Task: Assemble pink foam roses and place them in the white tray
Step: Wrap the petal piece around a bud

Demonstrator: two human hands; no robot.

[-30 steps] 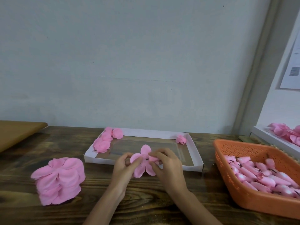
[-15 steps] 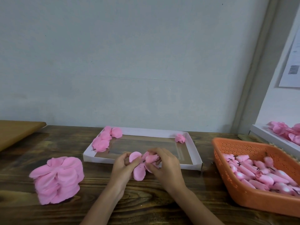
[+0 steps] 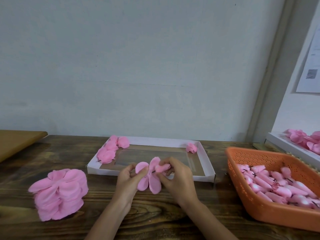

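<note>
My left hand (image 3: 129, 181) pinches a pink foam petal piece (image 3: 150, 177) just in front of the white tray (image 3: 152, 174). My right hand (image 3: 178, 177) pinches a pink foam bud (image 3: 161, 168) whose thin dark stem runs into the middle of the petal piece. Finished roses (image 3: 110, 149) lie in the tray's far left corner, and a single rose (image 3: 191, 147) lies in its far right corner. A stack of petal pieces (image 3: 60, 193) sits on the table to the left. An orange basket (image 3: 270, 208) at the right holds several buds (image 3: 277, 186).
The dark wooden table (image 3: 190, 220) runs back to a grey wall. A brown board (image 3: 15, 142) lies at the far left. A second white tray (image 3: 290, 148) with pink roses (image 3: 304, 139) stands behind the basket at the far right.
The bud has moved to the right of the petal piece, and its stem now shows between them. The petals have folded and turned in my left hand. Both hands stay in front of the tray.
</note>
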